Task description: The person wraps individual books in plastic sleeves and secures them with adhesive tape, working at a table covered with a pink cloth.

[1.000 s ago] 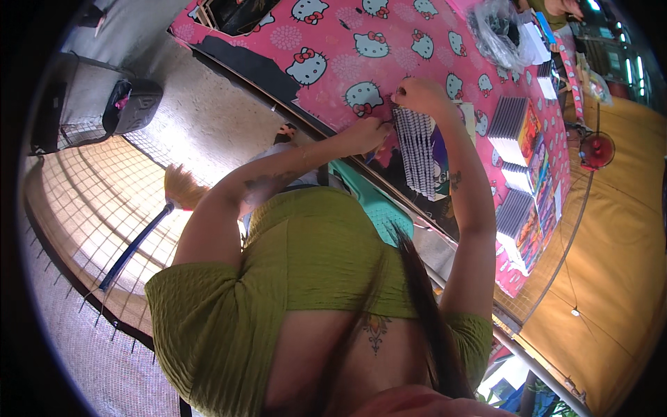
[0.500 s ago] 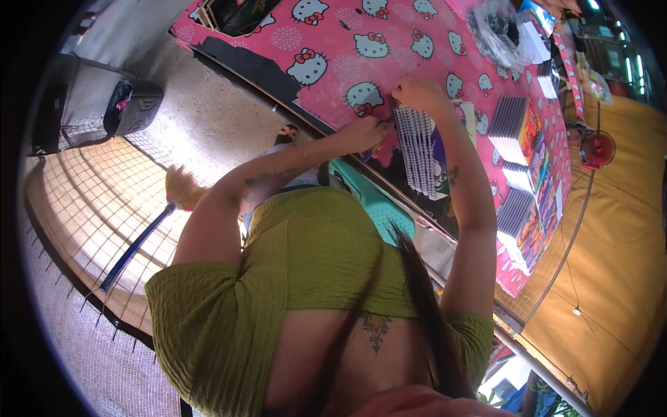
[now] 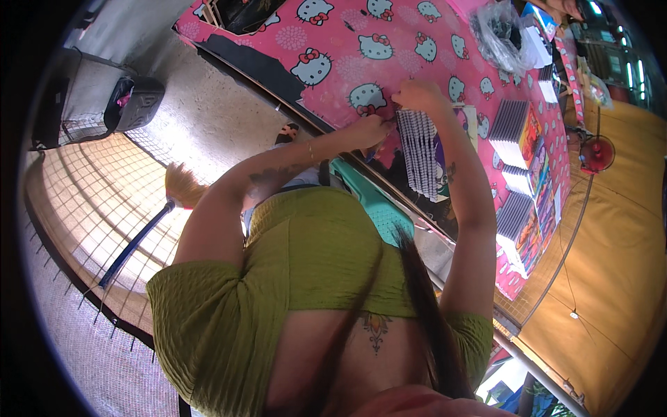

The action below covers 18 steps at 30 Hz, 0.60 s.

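Note:
A stack of spiral-bound notebooks (image 3: 418,156) lies near the table's front edge, its coiled white edges turned toward me. My right hand (image 3: 421,96) is at the far end of this stack, with the fingers bent inward and their tips meeting near the top coil. Just left of that end is my left hand (image 3: 372,131), fingers closed in a pinch beside the notebooks. Whatever sits between the fingertips of either hand is too small to make out. Part of the stack's right side is hidden behind my right forearm.
More notebook stacks (image 3: 515,132) with colourful covers stand on the right of the pink patterned table (image 3: 410,66). Clear plastic bags (image 3: 501,38) lie at the far right. A teal plastic chair (image 3: 375,208) is under the edge; a broom (image 3: 135,243) and bin (image 3: 139,104) are at left.
The view has shifted very slightly. Both hands stay at the far end of the notebook stack, with only a small movement of the left hand's fingers.

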### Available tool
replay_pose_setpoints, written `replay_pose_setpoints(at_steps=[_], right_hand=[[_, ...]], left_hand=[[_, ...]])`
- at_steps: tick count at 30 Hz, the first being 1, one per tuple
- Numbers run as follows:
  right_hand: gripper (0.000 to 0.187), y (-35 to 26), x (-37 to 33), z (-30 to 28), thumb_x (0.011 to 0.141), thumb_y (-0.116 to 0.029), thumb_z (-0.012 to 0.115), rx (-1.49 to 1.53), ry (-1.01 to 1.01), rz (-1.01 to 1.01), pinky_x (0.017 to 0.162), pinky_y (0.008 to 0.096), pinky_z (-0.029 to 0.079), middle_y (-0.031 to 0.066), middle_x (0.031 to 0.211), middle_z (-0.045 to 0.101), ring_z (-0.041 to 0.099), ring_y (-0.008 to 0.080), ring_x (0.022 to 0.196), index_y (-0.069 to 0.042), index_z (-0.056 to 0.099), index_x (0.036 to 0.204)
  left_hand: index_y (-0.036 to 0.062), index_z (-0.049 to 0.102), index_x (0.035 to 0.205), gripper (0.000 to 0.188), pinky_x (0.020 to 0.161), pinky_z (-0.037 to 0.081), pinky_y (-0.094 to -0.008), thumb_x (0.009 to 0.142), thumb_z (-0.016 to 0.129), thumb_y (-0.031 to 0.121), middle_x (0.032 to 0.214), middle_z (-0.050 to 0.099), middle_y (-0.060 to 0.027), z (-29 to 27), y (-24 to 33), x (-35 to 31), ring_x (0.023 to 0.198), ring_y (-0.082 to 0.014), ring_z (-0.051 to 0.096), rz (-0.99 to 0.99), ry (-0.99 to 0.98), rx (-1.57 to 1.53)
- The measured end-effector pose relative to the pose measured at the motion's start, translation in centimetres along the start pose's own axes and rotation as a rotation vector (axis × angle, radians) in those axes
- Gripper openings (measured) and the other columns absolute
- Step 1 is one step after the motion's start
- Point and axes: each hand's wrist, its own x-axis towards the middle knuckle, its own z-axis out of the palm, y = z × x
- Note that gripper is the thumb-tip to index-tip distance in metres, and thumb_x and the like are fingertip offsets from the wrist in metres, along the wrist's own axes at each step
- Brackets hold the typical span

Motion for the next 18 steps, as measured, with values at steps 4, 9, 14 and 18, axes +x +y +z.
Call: replay_pose_setpoints(at_steps=[4,9,14,18], right_hand=[[0.042,-0.4,0.0,-0.9,0.085,-0.042,0.062,-0.024,-0.069,-0.028,0.083,0.0484,0.054,0.0191,0.1,0.072,0.069,0.0366,0.096,-0.004,0.073,0.101],[0.043,0.3,0.5,0.1,0.084,-0.043,0.064,-0.08,-0.098,-0.087,0.082,0.0485,0.054,0.0197,0.099,0.071,0.069,0.0365,0.095,-0.004,0.073,0.1],[0.041,0.3,1.1,0.3,0.083,-0.039,0.061,-0.018,-0.069,-0.017,0.083,0.0488,0.054,0.0204,0.1,0.071,0.069,0.0369,0.095,-0.003,0.073,0.101],[0.041,0.0,1.1,0.0,0.084,-0.037,0.06,-0.039,-0.064,-0.026,0.084,0.0482,0.054,0.0201,0.102,0.071,0.069,0.0362,0.097,-0.003,0.073,0.101]], left_hand=[[-0.0067,0.061,0.093,0.04,0.042,0.052,-0.0456,0.102,0.042,0.028,0.068,0.064,-0.0163,-0.3,0.3,1.2,0.054,-0.0312,0.067,-0.066,0.017,0.008],[-0.0051,0.062,0.095,0.035,0.045,0.053,-0.0466,0.101,0.042,0.023,0.067,0.064,-0.0152,0.5,-0.2,1.9,0.055,-0.0325,0.066,0.192,0.074,0.099],[-0.0052,0.061,0.1,0.035,0.051,0.056,-0.0442,0.1,0.044,0.025,0.073,0.066,-0.0181,-0.2,-1.1,2.6,0.06,-0.0316,0.068,0.099,0.007,0.129],[-0.0059,0.053,0.104,0.035,0.05,0.057,-0.0487,0.101,0.044,0.028,0.077,0.061,-0.0199,-0.4,0.7,1.7,0.061,-0.0336,0.066,-0.205,-0.036,-0.099]])
